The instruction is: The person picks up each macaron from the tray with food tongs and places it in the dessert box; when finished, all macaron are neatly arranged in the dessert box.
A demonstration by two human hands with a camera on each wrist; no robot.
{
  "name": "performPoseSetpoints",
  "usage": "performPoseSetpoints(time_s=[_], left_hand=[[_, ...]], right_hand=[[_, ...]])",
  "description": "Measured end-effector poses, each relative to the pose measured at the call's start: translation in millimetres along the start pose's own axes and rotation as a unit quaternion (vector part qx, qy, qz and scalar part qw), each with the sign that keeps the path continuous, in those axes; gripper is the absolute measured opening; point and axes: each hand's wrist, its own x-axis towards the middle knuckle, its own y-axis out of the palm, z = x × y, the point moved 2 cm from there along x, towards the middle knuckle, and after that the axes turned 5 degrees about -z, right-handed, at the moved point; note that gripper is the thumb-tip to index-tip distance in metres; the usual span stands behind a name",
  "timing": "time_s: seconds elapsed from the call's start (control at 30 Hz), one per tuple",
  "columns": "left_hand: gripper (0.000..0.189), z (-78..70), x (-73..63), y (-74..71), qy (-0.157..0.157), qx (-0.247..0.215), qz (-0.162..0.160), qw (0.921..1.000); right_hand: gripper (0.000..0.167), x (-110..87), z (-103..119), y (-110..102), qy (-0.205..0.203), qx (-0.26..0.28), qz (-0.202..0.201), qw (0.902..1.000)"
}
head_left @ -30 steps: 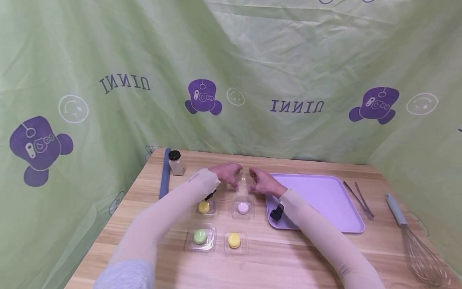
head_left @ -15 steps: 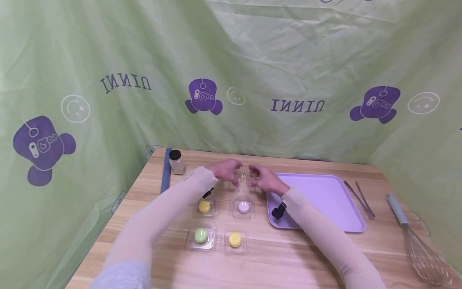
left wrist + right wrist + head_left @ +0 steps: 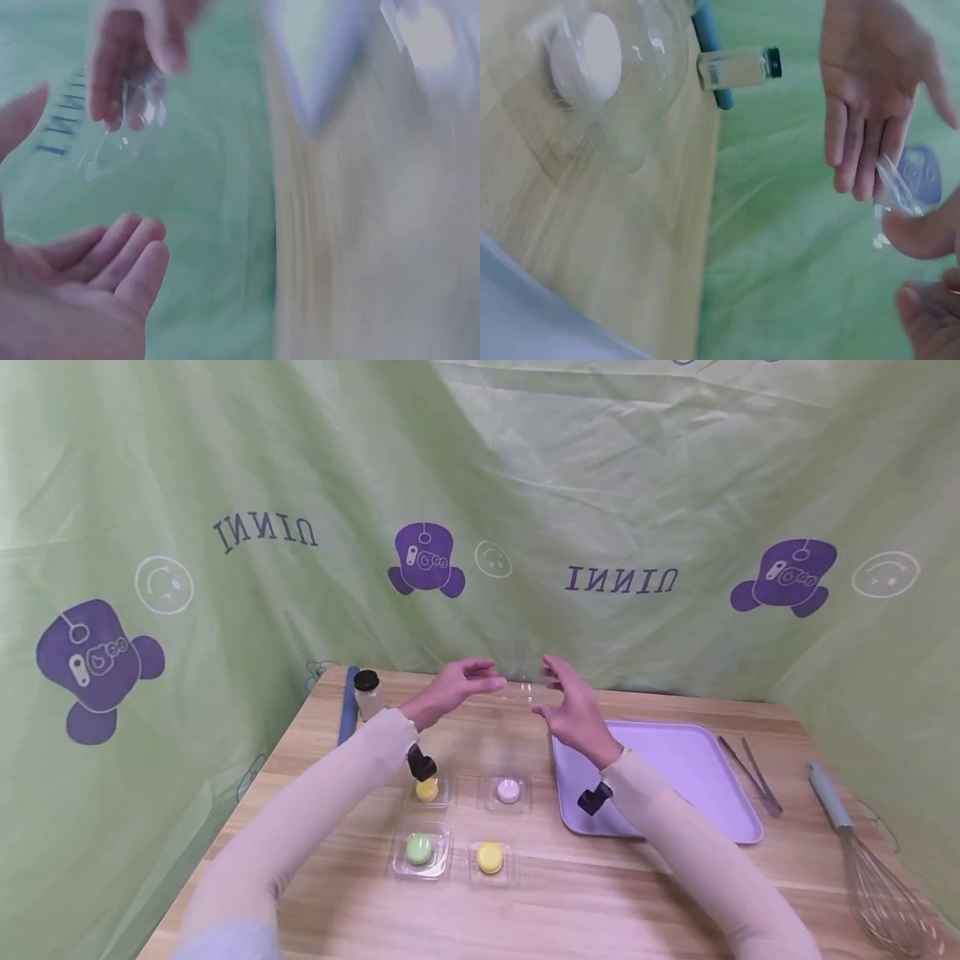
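Observation:
A clear plastic container (image 3: 527, 692) is up above the table's back edge, between the two hands. My right hand (image 3: 576, 708) pinches it between thumb and fingers; in the right wrist view its thumb (image 3: 922, 234) lies against the plastic. My left hand (image 3: 452, 690) has its fingers extended, palm up in the left wrist view, apart from the container there. Nearer on the table, a pink macaron (image 3: 508, 790), a green macaron (image 3: 418, 849) and a yellow macaron (image 3: 490, 857) sit in clear plastic boxes. Another yellow macaron (image 3: 427, 789) is partly hidden by the left wrist camera.
A lilac tray (image 3: 675, 777) lies under the right forearm, with metal tongs (image 3: 752, 777) to its right. The whisk (image 3: 862, 860) lies along the right edge. At back left stand a black-capped jar (image 3: 369, 696) and a blue rod (image 3: 348, 706).
Both hands have risen from the tabletop behind the pink macaron and spread wider apart. The clear container has gone up with them, staying with the right hand.

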Motion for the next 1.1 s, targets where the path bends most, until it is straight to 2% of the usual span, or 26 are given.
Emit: performPoseSetpoints(time_s=[0.07, 0.13, 0.17, 0.23, 0.3, 0.37, 0.4, 0.43, 0.47, 0.6, 0.7, 0.83, 0.97, 1.1], left_hand=[[0.063, -3.6, -10.3, -1.0, -0.018, -0.114, 0.007, 0.9933], [0.060, -8.7, -20.3, -2.4, -0.034, -0.203, 0.028, 0.9781], [0.062, -11.7, -25.3, -3.2, -0.042, -0.234, 0.040, 0.9706], [0.067, -15.8, -34.9, -5.4, -0.058, -0.266, 0.065, 0.9601], [0.074, -19.9, -44.2, -6.3, -0.071, -0.277, 0.090, 0.9540], [0.079, -22.2, -51.7, -6.4, -0.077, -0.280, 0.114, 0.9501], [0.080, -23.1, -54.7, -6.2, -0.076, -0.278, 0.125, 0.9492], [0.082, -23.7, -57.1, -5.8, -0.073, -0.277, 0.135, 0.9484], [0.081, -23.9, -59.0, -5.3, -0.069, -0.275, 0.143, 0.9483], [0.072, -21.9, -65.0, -4.2, -0.054, -0.266, 0.170, 0.9475], [0.061, -17.9, -66.8, -2.7, -0.054, -0.255, 0.187, 0.9473], [0.059, -13.2, -67.7, -1.6, -0.056, -0.238, 0.195, 0.9497], [0.062, -10.5, -67.1, -1.0, -0.060, -0.241, 0.192, 0.9494], [0.063, -9.2, -66.0, -1.2, -0.064, -0.242, 0.184, 0.9505]], right_hand=[[0.089, -2.6, 11.9, -3.8, -0.095, -0.045, -0.042, 0.9936], [0.084, -5.3, 24.4, -7.1, -0.191, -0.088, -0.085, 0.9741], [0.080, -6.6, 30.7, -8.4, -0.240, -0.106, -0.103, 0.9596], [0.067, -9.5, 42.5, -10.3, -0.337, -0.148, -0.142, 0.9189], [0.054, -12.6, 52.0, -10.5, -0.419, -0.183, -0.171, 0.8725], [0.045, -15.7, 58.3, -9.7, -0.480, -0.208, -0.186, 0.8319], [0.042, -17.0, 60.3, -9.0, -0.501, -0.217, -0.189, 0.8164], [0.040, -18.3, 61.7, -8.3, -0.516, -0.221, -0.189, 0.8057], [0.040, -19.6, 62.4, -7.5, -0.526, -0.224, -0.186, 0.7990], [0.041, -22.9, 63.4, -4.1, -0.543, -0.217, -0.171, 0.7930], [0.041, -24.6, 62.1, -1.4, -0.550, -0.219, -0.162, 0.7895], [0.039, -25.5, 59.8, 2.0, -0.556, -0.223, -0.151, 0.7862], [0.037, -25.9, 58.4, 3.3, -0.555, -0.227, -0.143, 0.7876], [0.039, -25.6, 59.3, 3.9, -0.544, -0.225, -0.138, 0.7963]])
